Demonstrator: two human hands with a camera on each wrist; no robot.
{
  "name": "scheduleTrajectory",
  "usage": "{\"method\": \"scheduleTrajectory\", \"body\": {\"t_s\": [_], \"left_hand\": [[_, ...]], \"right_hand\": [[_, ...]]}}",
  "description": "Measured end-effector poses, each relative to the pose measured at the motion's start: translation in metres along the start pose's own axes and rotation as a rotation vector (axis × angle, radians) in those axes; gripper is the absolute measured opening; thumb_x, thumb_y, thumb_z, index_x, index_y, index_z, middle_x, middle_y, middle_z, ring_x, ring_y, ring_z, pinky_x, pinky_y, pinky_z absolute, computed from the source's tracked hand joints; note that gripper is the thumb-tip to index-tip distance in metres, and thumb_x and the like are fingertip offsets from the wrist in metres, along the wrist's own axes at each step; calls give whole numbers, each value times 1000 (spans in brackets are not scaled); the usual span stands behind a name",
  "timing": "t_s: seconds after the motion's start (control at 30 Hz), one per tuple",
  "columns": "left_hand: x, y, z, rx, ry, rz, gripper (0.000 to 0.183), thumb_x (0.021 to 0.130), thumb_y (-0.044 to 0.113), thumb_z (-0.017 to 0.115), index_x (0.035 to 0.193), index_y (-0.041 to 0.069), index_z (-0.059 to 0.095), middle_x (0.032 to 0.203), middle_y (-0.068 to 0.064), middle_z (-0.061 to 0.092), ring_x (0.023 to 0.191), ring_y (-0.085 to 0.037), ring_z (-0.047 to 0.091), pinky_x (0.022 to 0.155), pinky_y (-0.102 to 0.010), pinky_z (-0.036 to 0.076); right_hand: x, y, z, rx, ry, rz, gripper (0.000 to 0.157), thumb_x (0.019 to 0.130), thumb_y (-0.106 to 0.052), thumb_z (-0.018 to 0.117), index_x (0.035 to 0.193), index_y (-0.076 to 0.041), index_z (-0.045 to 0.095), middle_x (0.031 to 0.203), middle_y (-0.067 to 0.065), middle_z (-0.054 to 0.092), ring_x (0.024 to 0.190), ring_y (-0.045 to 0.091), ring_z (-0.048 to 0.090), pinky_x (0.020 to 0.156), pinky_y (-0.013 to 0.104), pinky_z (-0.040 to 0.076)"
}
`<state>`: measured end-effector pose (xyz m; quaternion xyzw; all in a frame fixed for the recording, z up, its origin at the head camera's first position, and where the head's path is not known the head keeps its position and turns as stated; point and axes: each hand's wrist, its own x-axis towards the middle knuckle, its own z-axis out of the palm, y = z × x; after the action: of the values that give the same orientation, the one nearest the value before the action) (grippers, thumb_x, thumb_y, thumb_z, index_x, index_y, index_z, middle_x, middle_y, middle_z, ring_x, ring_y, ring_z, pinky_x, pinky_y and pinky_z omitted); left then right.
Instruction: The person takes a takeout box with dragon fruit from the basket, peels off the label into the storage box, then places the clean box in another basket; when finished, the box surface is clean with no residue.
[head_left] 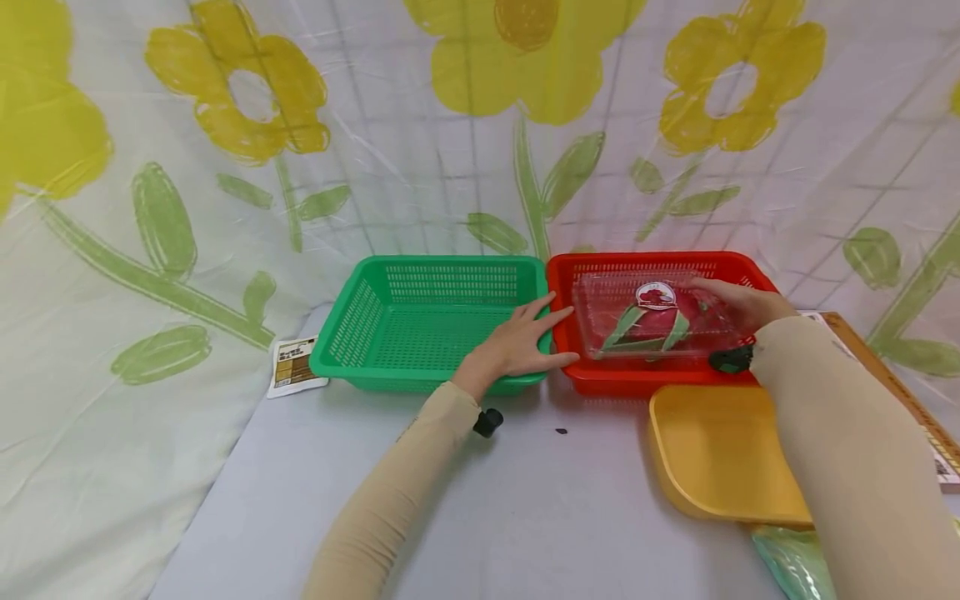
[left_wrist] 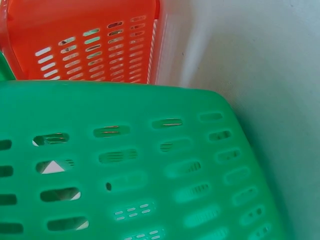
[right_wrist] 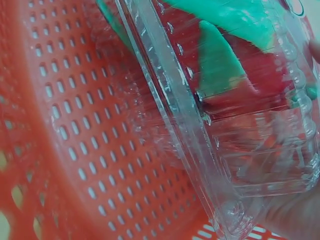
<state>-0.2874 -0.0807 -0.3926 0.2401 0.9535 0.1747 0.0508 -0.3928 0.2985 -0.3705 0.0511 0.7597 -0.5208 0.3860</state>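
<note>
With fingers spread, my left hand (head_left: 517, 343) rests over the right rim of the green basket (head_left: 431, 333); its fingertips reach the neighbouring red basket (head_left: 615, 380). My right hand (head_left: 738, 305) grips the right end of a clear plastic clamshell box (head_left: 592, 310) above the red basket. Inside the box lies a dragon fruit (head_left: 660, 325) with green scales, under a round label. In the right wrist view the box wall (right_wrist: 175, 100) is tilted over the slotted red floor (right_wrist: 75, 120). Only the baskets show in the left wrist view, not the hand.
A yellow tub (head_left: 723, 450) stands in front of the red basket, partly behind my right sleeve. A green packet (head_left: 795, 558) lies nearer. One small printed packet (head_left: 295, 367) is left of the green basket. A flower-printed curtain (head_left: 420, 192) hangs behind.
</note>
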Motion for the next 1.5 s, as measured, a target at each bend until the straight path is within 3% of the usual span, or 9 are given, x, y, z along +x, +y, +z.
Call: {"method": "scheduleTrajectory", "body": {"t_s": [0.1, 0.2, 0.33, 0.53, 0.8, 0.93, 1.13, 1.5], "left_hand": [[0, 1, 0, -2, 4, 3, 84, 87, 70, 52, 157, 35, 22, 165, 5, 6, 147, -27, 17, 108, -53, 37], [0, 1, 0, -3, 5, 3, 84, 87, 70, 51, 157, 36, 22, 165, 5, 6, 147, -27, 17, 108, -53, 37], [0, 2, -1, -9, 1, -1, 84, 87, 70, 52, 158, 35, 22, 165, 4, 5, 147, -27, 16, 108, -52, 37], [0, 1, -3, -16, 7, -11, 85, 86, 70, 53, 157, 35, 23, 165, 4, 6, 147, -27, 16, 108, -52, 38], [0, 1, -2, -11, 12, -5, 85, 86, 70, 53, 157, 35, 23, 165, 4, 7, 147, -27, 17, 108, -53, 37], [-1, 0, -1, -13, 17, 0, 85, 86, 71, 53, 157, 35, 23, 165, 4, 7, 147, -28, 17, 108, -54, 36], [0, -1, -1, -13, 7, 2, 84, 87, 71, 52, 157, 36, 22, 165, 4, 5, 147, -29, 16, 109, -56, 34], [-1, -1, 2, -1, 8, 4, 84, 87, 70, 52, 157, 35, 22, 165, 4, 7, 147, -28, 17, 110, -54, 33]], "right_hand": [[-1, -2, 0, 42, 6, 39, 101, 94, -63, 51, 157, -9, -6, 133, 9, 47, 124, 28, 43, 101, 45, 47], [-3, -5, 0, 103, -18, 65, 84, 95, -61, 50, 153, -12, 13, 110, 1, 63, 108, 21, 58, 100, 42, 48], [-7, -10, 2, 172, -57, 80, 57, 97, -60, 48, 132, -17, 35, 98, -1, 70, 95, 18, 67, 96, 38, 51], [-13, -16, 7, 280, -65, 68, 48, 98, -57, 48, 121, -14, 43, 94, 0, 73, 86, 16, 71, 86, 30, 55], [-13, -15, 4, 400, -87, 30, 42, 102, -49, 45, 127, -16, 37, 100, 3, 72, 94, 23, 71, 93, 40, 52], [-14, -16, 3, 356, -65, 13, 43, 100, -50, 48, 128, -20, 35, 102, 1, 71, 96, 22, 69, 95, 41, 51], [-13, -15, 10, 347, -115, 22, 42, 102, -47, 46, 130, -19, 33, 108, 1, 68, 103, 23, 64, 100, 43, 48], [-10, -3, 16, 311, -48, -2, 42, 99, -45, 53, 127, -21, 33, 105, 0, 67, 103, 23, 63, 99, 43, 49]]}}
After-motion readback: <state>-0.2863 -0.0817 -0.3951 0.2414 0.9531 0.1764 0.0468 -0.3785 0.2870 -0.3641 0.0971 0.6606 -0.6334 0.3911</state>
